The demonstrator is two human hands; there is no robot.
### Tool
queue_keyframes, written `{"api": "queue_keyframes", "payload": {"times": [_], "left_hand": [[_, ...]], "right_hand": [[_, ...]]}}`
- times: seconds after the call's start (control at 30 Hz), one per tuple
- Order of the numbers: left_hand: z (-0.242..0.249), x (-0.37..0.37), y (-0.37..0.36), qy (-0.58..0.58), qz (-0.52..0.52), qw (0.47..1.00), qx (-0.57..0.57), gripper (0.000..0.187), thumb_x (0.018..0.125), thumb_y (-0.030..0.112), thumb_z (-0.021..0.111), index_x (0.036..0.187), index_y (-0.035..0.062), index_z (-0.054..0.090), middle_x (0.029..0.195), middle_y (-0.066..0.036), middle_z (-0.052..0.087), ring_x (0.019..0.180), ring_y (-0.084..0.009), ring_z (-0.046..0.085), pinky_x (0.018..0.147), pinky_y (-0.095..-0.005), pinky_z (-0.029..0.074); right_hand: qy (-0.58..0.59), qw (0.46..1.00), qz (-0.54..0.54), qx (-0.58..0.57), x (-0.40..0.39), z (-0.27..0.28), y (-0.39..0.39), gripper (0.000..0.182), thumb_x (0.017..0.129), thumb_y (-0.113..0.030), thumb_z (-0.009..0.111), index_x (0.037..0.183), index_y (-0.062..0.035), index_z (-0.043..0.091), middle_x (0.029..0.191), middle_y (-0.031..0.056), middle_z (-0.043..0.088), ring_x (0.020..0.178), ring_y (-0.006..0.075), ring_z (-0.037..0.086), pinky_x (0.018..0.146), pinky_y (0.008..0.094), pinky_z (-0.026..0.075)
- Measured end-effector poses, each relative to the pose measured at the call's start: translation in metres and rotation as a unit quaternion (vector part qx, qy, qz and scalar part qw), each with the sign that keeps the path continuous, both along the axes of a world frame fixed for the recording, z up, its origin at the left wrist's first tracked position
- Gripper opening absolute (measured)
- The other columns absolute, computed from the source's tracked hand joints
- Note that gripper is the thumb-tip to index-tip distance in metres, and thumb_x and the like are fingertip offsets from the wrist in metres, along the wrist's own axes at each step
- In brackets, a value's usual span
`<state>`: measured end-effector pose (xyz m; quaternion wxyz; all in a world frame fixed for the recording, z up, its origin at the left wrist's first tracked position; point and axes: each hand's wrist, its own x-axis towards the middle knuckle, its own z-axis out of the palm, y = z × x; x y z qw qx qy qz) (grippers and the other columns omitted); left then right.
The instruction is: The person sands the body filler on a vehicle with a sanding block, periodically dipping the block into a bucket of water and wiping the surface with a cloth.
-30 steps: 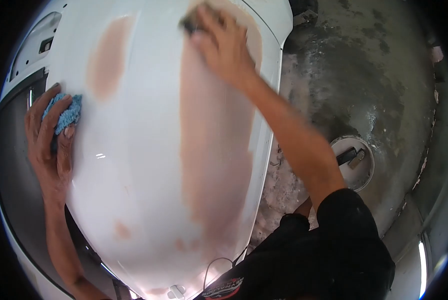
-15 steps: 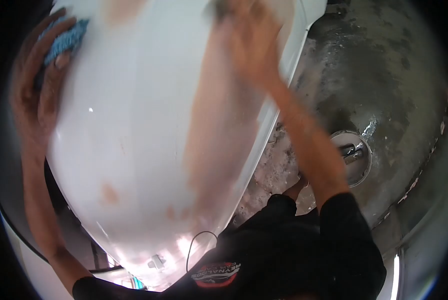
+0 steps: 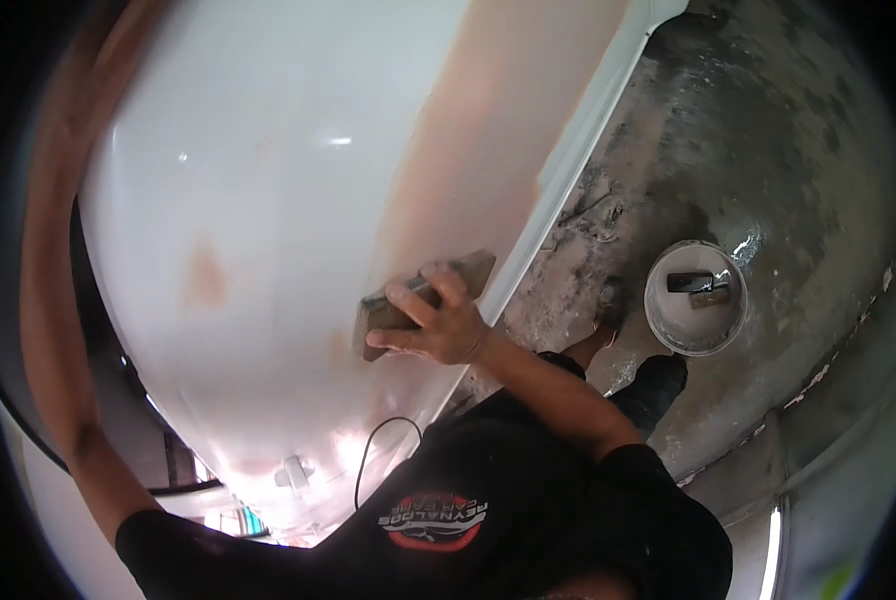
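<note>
White gloss covers most of the curved car panel (image 3: pixel 268 200), broken by a long tan band of filler running from the far right edge down toward the near side and a small tan spot at the left. In the head view the right hand (image 3: pixel 438 320) lies flat on that band near the panel's right edge, fingers spread over a brownish sanding block (image 3: pixel 423 300) and pressing it against the surface, the thumb hooked at the block's near end. To sand well here, the block should probably stay flat to the curve with even pressure, strokes following the length of the filler band so that its edges feather into the paint rather than dig a groove. The left arm (image 3: pixel 53 280) reaches up along the left side of the panel, blurred; the left hand itself is out of frame, so whether it holds anything cannot be told. To the right, on the stained concrete floor (image 3: pixel 768 130), stands a white bucket (image 3: pixel 696 297) with two small tools lying inside it, well apart from the panel. A thin dark cord (image 3: pixel 378 450) loops just beneath the panel's near end, close to the black shirt (image 3: pixel 488 520), and could snag an elbow on a long stroke.
</note>
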<state>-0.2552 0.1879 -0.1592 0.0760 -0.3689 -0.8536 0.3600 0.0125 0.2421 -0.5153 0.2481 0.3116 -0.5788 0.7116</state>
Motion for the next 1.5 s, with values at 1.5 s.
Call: {"api": "queue_keyframes", "payload": {"times": [1.5], "left_hand": [[0.018,0.007,-0.004,0.036,0.157,0.986,-0.047,0.048,0.091,0.049,0.064,0.126,0.0156,0.067,0.14,-0.009,0.057,0.134,-0.0291,0.047,0.115,-0.0476,0.036]], "right_hand": [[-0.278,0.959,-0.051,-0.009,-0.237,0.023,0.026,0.059,0.089,-0.022,0.062,0.147,-0.0131,0.05,0.149,0.0278,0.035,0.127,0.0501,0.039,0.11,0.0588,0.029]]}}
